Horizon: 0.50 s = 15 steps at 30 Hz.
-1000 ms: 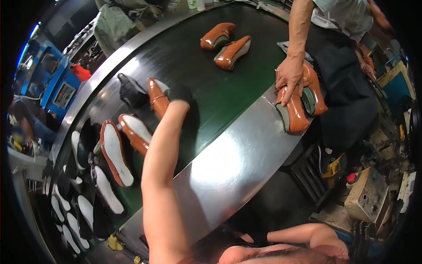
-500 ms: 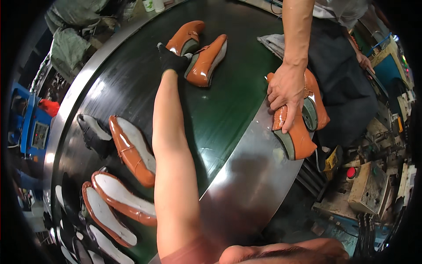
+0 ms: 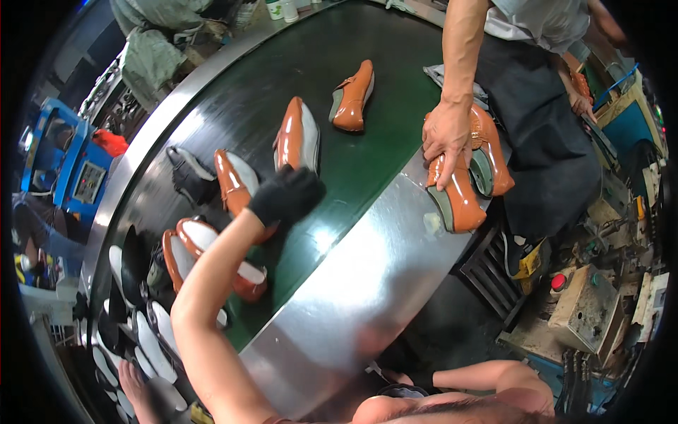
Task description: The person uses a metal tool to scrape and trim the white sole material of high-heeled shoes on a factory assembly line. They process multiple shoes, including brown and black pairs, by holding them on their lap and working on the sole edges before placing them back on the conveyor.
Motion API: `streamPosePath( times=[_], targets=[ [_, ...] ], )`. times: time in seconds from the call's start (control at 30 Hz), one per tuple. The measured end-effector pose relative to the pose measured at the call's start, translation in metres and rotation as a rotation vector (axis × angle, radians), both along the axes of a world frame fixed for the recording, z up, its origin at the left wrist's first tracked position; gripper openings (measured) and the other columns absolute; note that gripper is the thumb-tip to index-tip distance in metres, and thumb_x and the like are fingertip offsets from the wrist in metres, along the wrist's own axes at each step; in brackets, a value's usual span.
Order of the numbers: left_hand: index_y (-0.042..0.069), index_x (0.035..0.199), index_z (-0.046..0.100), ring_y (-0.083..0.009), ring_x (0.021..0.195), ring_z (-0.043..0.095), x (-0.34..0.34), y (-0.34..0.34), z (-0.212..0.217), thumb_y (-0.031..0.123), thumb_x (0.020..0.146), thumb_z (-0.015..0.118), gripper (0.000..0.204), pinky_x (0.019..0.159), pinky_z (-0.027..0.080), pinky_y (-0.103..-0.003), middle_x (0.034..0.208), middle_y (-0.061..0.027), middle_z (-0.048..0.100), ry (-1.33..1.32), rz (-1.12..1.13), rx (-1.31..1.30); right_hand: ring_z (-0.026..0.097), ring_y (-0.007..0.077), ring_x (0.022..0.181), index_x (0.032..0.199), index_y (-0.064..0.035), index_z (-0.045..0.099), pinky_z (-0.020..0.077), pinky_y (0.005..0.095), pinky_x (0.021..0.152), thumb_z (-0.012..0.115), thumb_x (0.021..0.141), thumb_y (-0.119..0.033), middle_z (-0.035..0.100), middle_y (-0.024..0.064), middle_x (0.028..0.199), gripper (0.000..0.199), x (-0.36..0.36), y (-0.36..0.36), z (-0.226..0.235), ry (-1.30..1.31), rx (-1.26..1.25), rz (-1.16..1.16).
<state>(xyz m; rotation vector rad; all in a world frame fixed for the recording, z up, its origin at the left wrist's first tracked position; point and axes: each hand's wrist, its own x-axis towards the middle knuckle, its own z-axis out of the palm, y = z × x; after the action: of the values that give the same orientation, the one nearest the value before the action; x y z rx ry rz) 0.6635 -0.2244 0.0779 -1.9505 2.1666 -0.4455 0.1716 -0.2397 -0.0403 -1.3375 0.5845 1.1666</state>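
My left hand (image 3: 288, 198), in a black glove, is over the conveyor at the near end of a glossy brown shoe (image 3: 291, 138) lying on its side, pale sole to the right. The glove is blurred, so I cannot tell its grip. It also partly covers another brown shoe (image 3: 233, 173) on its left. A single brown shoe (image 3: 355, 99) stands farther away. Low in the picture, my right hand (image 3: 406, 377) is close to my body, fingers bent by a dark rounded thing with a pale rim (image 3: 399, 391); its kind is unclear.
Across from me, a co-worker's hand (image 3: 448, 134) grips brown shoes (image 3: 459, 194) on the metal ledge (image 3: 339, 283). Another person's hand (image 3: 134, 385) is by black shoes (image 3: 145, 339) at lower left. A control box with a red button (image 3: 583, 304) stands right.
My left hand has left the two far brown shoes and come nearer; one of them now lies on its side. My right forearm has come into view below. The co-worker still grips the shoes.
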Motion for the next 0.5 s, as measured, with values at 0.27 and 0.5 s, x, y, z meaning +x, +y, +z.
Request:
streamPosePath(
  times=[0.27,0.5],
  targets=[
    [-0.005,0.147,0.022,-0.0514,0.137,0.025,-0.124,-0.022,0.005,0.030,0.076,0.068,0.091,0.115,0.022,-0.047,0.148,-0.0352,0.024,0.595,1.096,-0.644,0.057,0.0128,0.049,0.094,-0.0017,0.064,0.0474,0.0273,0.050,0.033,0.096,-0.067,0.060,0.0063,0.062,0.072,-0.056,0.024,0.004,-0.060,0.032,0.084],
    [-0.006,0.135,0.033,-0.0310,0.118,0.050,-0.119,0.021,-0.014,0.025,0.071,0.076,0.083,0.097,0.043,-0.040,0.129,-0.0234,0.048,1.294,1.177,-0.691,0.057,0.0128,0.050,0.096,-0.0017,0.065,0.0476,0.0272,0.050,0.033,0.096,-0.067,0.060,0.0063,0.063,0.073,-0.100,0.049,0.000,-0.103,0.056,0.145]
  ],
)
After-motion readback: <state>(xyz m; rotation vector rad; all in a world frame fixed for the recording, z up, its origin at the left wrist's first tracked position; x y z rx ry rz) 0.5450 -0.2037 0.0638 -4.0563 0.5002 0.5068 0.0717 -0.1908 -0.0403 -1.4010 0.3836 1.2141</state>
